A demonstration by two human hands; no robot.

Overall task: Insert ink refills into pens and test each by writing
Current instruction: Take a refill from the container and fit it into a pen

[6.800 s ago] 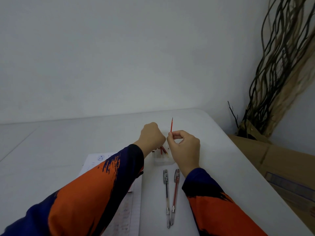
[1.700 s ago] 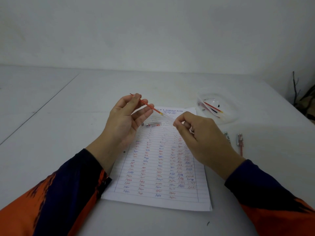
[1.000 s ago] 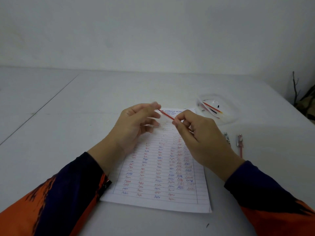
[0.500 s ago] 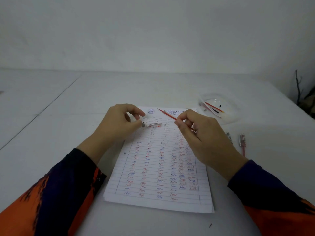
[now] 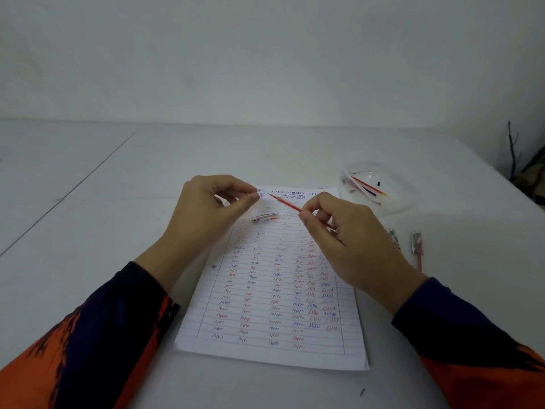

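I have the red refill (image 5: 287,204) pinched in my right hand (image 5: 348,240), tip slanting up-left over the paper (image 5: 274,305), while my left hand (image 5: 212,214), fingertips closed on something too small to identify, hovers nearer the pen cap (image 5: 266,217).

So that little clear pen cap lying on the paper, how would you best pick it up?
Pinch the pen cap across its narrow middle, coming straight down from above. It lies flat on the lined sheet, its long axis running roughly left to right, so its two long sides are the ones open to fingertips. The left hand hovers beside it and looks best placed.
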